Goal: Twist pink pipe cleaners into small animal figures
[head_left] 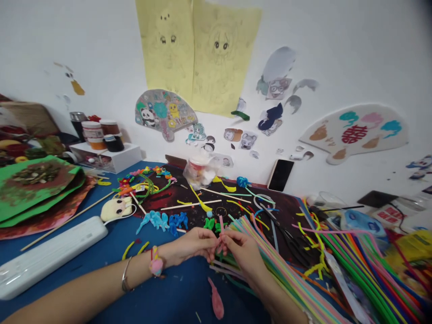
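Observation:
My left hand (192, 246) and my right hand (243, 252) meet over the blue table (111, 265), fingers pinched together on a thin pink pipe cleaner (221, 225) that stands up between them. A bracelet and a pink charm sit on my left wrist. Under my right hand lies a fanned bundle of pastel pipe cleaners (280, 265). A finished pink twisted piece (216, 302) lies on the table in front of my wrists. Small blue (168, 221) and green (209, 223) twisted figures lie just beyond my fingers.
A second pile of bright pipe cleaners (364, 270) fills the right. Scissors (286, 231) lie on the dark mat (202, 198). A white case (47, 256) lies at the left, green paper (33, 184) behind it, jars on a white box (104, 155), a phone (281, 174) against the wall.

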Demonstrator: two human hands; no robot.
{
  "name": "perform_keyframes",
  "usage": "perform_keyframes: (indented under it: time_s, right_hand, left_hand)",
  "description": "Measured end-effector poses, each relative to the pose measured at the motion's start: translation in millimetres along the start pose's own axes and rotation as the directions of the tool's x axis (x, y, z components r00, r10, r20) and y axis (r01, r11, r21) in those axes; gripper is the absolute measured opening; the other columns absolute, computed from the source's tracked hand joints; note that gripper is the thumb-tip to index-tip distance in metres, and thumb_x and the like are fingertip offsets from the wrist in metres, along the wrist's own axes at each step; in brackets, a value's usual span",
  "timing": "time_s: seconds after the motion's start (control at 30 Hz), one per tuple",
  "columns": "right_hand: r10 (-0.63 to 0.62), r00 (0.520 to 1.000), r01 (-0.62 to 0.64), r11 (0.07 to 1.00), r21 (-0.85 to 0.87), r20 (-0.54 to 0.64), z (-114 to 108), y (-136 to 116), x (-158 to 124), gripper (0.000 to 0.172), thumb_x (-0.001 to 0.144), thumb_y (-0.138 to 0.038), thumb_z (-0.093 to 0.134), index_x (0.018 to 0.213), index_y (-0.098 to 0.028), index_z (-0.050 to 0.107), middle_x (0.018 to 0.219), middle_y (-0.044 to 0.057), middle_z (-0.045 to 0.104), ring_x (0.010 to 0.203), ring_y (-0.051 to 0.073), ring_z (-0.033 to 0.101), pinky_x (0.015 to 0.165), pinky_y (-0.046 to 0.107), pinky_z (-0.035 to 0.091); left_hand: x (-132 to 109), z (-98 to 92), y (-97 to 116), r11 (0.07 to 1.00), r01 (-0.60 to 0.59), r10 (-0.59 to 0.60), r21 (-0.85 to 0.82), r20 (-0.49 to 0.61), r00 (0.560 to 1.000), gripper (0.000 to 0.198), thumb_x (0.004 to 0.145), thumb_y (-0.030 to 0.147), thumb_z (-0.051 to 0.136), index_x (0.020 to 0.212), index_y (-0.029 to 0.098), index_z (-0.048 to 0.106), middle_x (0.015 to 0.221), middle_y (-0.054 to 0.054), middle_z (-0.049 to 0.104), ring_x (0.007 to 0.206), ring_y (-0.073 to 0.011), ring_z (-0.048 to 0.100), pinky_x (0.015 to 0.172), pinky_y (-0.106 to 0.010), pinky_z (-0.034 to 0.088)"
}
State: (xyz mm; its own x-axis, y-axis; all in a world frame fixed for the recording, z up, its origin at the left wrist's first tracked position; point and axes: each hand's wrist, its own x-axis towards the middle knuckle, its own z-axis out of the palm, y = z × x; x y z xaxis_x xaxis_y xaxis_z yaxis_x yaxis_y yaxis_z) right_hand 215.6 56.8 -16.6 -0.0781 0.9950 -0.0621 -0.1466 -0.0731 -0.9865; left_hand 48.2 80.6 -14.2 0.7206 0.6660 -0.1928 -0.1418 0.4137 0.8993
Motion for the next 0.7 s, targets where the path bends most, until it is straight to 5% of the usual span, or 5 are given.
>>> perform_keyframes:
  time_s: [0.37, 0.7]
  right_hand:
    - [-0.003, 0.995, 0.005, 1.000, -0.018, 0.098, 0.1, -8.4, -4.2, 0.023, 0.070, -0.037, 0.068, 0.075, -0.014, 0.069, 0.063, 0.003, 0.064, 0.054, 0.011, 0.053, 0.053, 0.023, 0.042]
    - [0.000, 0.997, 0.001, 1.000, -0.014, 0.083, -1.7, 2.6, -0.9, 0.026, 0.069, -0.039, 0.068, 0.075, -0.014, 0.068, 0.060, 0.002, 0.063, 0.052, 0.011, 0.052, 0.052, 0.023, 0.041]
  left_hand:
    - [-3.0, 7.5, 5.1, 1.000, -0.018, 0.019, -0.023, 0.049, 0.999, 0.019, 0.075, 0.030, 0.063, 0.079, 0.013, 0.058, 0.069, -0.001, 0.060, 0.056, -0.0091, 0.056, 0.059, -0.023, 0.046]
    - [2.6, 10.0, -5.3, 0.937, -0.247, 0.274, 0.245, -0.082, 0.958, 0.022, 0.074, 0.027, 0.064, 0.085, 0.014, 0.052, 0.068, 0.000, 0.061, 0.057, -0.0103, 0.057, 0.056, -0.024, 0.047]
